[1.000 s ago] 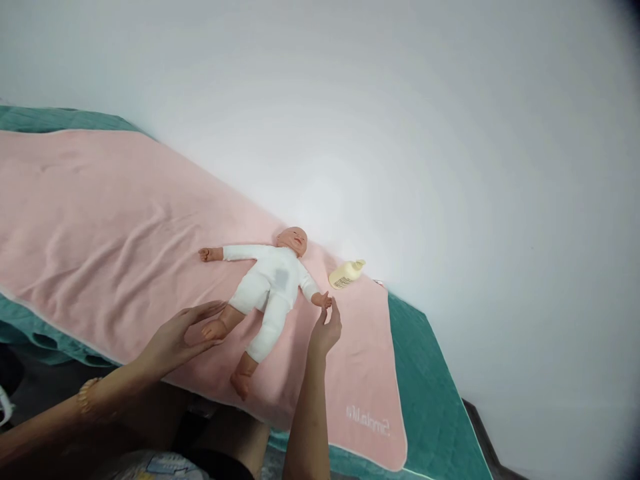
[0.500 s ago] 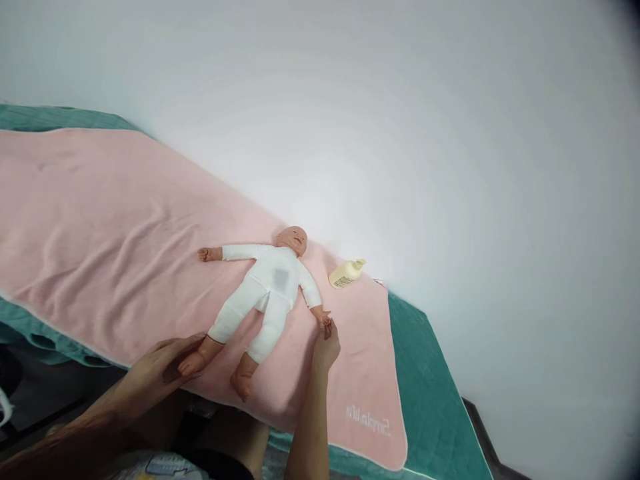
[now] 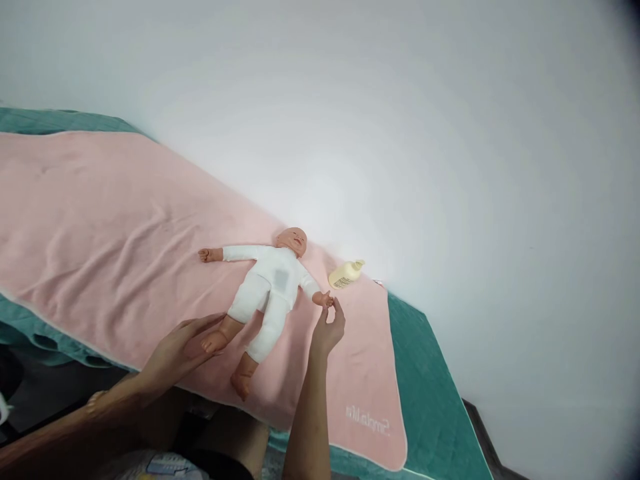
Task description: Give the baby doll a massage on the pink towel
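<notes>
A baby doll [image 3: 275, 267] with a white cloth body lies on its back on a pink blanket [image 3: 90, 213]. My left hand [image 3: 175, 350] is closed loosely around the doll's foot on the left, fingers along the ankle and thumb below the foot. That leg is bent up a little; the other leg [image 3: 243, 375] lies straight. Between thumb and fingertips, my right hand [image 3: 330, 327] pinches the doll's small hand [image 3: 323, 299] on the right. The doll's other arm [image 3: 235, 253] stretches out to the left.
A pale yellow pump bottle [image 3: 345, 274] lies tilted near the doll's head, close to a white wall [image 3: 400, 133]. Under the blanket is a green quilted cover [image 3: 425, 373]. White lettering [image 3: 367, 420] marks the blanket's near right corner.
My left hand has pushed the doll's foot up toward its body, bending the leg. My right hand has lifted the doll's hand slightly up toward the bottle.
</notes>
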The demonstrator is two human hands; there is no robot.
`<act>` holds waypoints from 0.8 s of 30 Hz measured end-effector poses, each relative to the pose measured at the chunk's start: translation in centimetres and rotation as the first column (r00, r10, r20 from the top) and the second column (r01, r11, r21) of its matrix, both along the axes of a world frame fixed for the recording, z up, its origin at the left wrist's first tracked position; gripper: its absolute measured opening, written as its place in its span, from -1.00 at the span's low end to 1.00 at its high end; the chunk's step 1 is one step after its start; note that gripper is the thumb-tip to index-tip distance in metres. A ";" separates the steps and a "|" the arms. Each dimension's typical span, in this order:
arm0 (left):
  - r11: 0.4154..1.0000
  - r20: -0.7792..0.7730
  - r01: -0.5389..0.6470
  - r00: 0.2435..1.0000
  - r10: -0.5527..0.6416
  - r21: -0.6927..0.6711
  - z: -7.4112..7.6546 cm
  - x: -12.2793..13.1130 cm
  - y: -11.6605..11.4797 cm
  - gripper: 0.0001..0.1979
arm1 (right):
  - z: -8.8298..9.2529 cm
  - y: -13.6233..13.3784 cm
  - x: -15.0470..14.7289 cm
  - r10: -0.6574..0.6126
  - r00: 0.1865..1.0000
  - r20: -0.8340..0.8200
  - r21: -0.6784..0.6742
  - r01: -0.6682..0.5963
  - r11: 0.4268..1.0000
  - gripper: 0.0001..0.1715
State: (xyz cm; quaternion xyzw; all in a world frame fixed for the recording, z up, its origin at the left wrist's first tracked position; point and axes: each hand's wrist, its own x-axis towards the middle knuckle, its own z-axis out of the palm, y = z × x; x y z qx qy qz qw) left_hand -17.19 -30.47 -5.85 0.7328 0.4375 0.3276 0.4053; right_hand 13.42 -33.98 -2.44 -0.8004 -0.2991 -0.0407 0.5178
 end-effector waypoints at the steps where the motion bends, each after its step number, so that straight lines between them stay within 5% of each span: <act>1: 0.999 0.016 0.020 1.000 -0.019 -0.045 0.7 0.3 0.2 -0.46 | 0.3 0.4 -0.4 0.025 0.999 0.037 0.014 -0.025 1.000 -0.47; 6: 0.990 0.101 -0.067 0.992 0.080 -0.121 2.1 2.5 1.5 -0.28 | 0.0 2.7 -2.1 0.138 0.926 0.352 0.078 -0.176 0.981 -0.52; 13: 0.998 0.189 -0.035 0.981 0.046 -0.058 1.6 4.5 4.6 -0.23 | -2.2 4.8 -5.0 0.316 0.618 0.720 -0.002 -0.454 0.891 -0.75; 20: 1.000 0.188 -0.001 0.982 0.001 -0.003 1.9 5.0 6.0 -0.27 | -3.0 4.7 -5.2 0.401 0.600 0.692 -0.093 -0.477 0.874 -0.72; 24: 1.000 0.164 -0.028 0.986 0.029 -0.005 2.1 4.8 5.8 -0.27 | -2.8 4.5 -4.8 0.395 0.655 0.644 -0.070 -0.463 0.883 -0.70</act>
